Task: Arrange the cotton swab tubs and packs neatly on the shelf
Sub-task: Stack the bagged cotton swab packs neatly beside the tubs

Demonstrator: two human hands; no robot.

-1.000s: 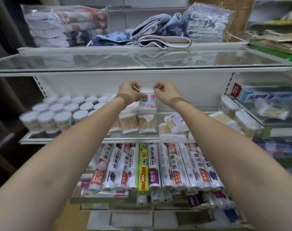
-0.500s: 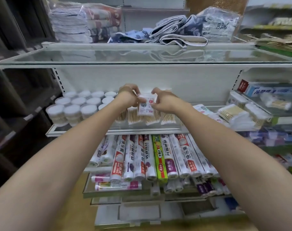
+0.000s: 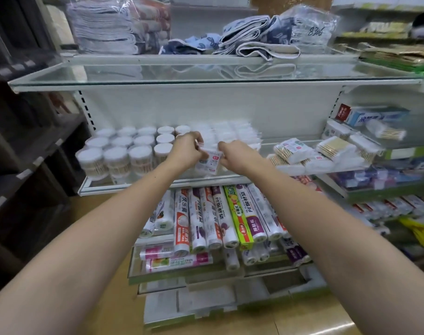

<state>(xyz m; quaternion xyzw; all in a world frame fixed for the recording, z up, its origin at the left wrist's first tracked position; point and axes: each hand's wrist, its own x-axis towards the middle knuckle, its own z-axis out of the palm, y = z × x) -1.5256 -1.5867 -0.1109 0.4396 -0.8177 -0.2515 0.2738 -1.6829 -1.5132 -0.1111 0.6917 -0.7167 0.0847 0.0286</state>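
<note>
Both hands (image 3: 189,151) (image 3: 235,155) pinch swab pack (image 3: 209,163) btwn fingertips.

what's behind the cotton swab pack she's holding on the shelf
Both hands, left hand and right hand, hold the pack. Behind it stand blurred white swab packs against the shelf's back panel. What sits directly behind the pack is hidden.

Both arms outstretched, left grip (image 3: 188,151) and right grip (image 3: 232,155) curled.
</note>
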